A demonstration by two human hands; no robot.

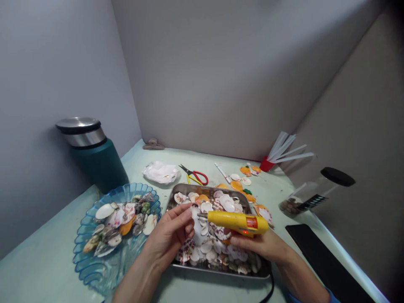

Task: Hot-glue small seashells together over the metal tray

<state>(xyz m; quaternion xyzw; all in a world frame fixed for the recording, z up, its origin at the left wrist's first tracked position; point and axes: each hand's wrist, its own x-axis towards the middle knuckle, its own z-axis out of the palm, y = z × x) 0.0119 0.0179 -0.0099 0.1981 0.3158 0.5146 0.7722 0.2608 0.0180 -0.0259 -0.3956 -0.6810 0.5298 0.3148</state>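
Observation:
My right hand [255,242] grips a yellow hot glue gun [233,221], its metal nozzle pointing left and a small red light glowing on its side. Close to the nozzle tip, my left hand [176,225] pinches what looks like a small pale shell [194,208] between thumb and fingertips. The fingers partly cover it, so its full shape is hidden. Both hands are over a metal tray [221,272] filled with white, orange and speckled shells. A black cord [270,286] runs down by the tray's right corner.
Left stand a blue scalloped plate [82,227] of shells and a teal bottle [99,162]. Behind the tray lie a white packet [160,172], pliers [197,176], a marker [222,172] and orange shells [236,185]. Right are a red cup [267,164] of glue sticks, a jar [309,198] and a phone-like black slab [328,261].

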